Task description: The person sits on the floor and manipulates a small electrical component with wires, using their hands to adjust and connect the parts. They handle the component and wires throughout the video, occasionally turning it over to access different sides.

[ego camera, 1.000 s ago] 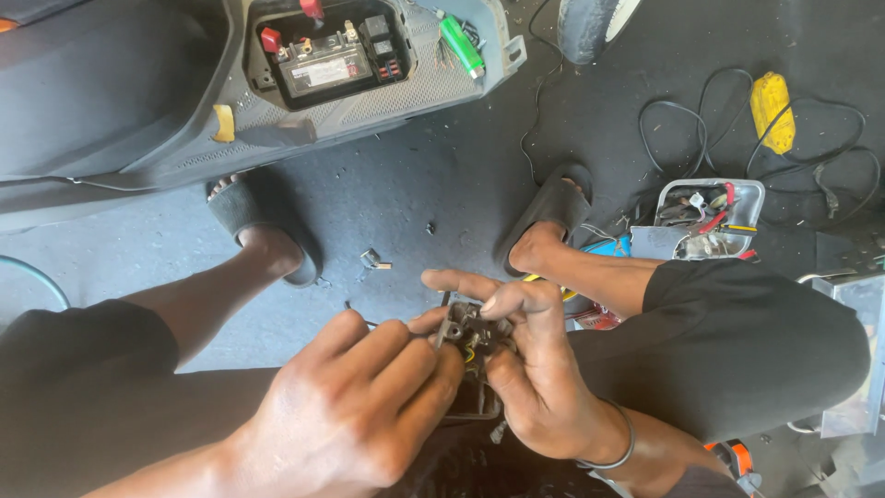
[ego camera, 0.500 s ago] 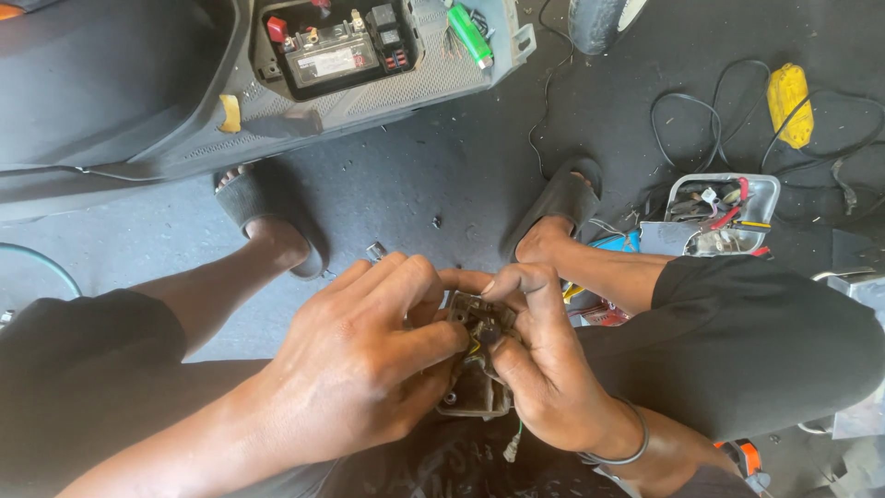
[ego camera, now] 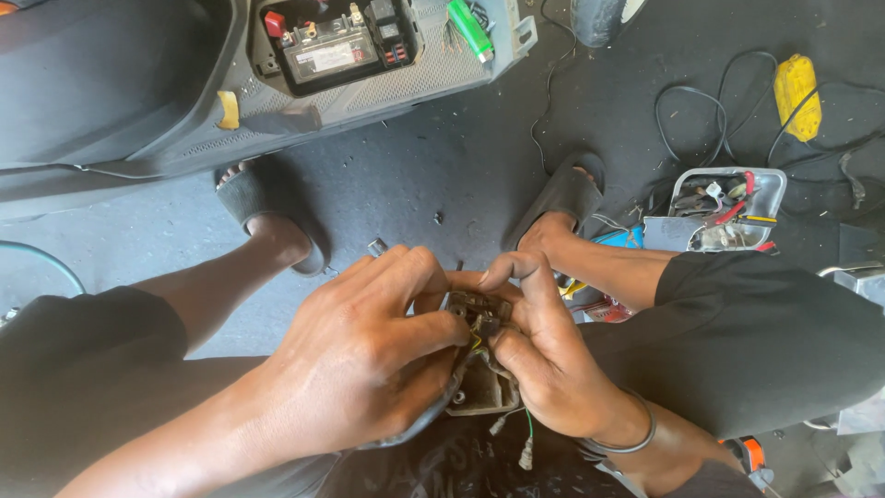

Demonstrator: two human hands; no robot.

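My left hand (ego camera: 369, 360) & right hand (ego camera: 544, 360) both gripped a small wired electrical unit (ego camera: 479, 373) over my lap, fingers curled and pinching its top connector. Its long axis ran away from me, wires (ego camera: 527, 441) trailing back. Beyond: sandals (ego camera: 567, 194), scooter battery (ego camera: 327, 51), green lighter (ego camera: 472, 29).

Lit by bright, even daylight from above, with soft shadows pooling under the sandalled feet (ego camera: 277, 217) and beneath the scooter body (ego camera: 138, 101). Sharp across the centre, mildly stretched toward the edges by wide-angle distortion. Faint glare on the yellow cloth (ego camera: 796, 92); no noticeable motion blur
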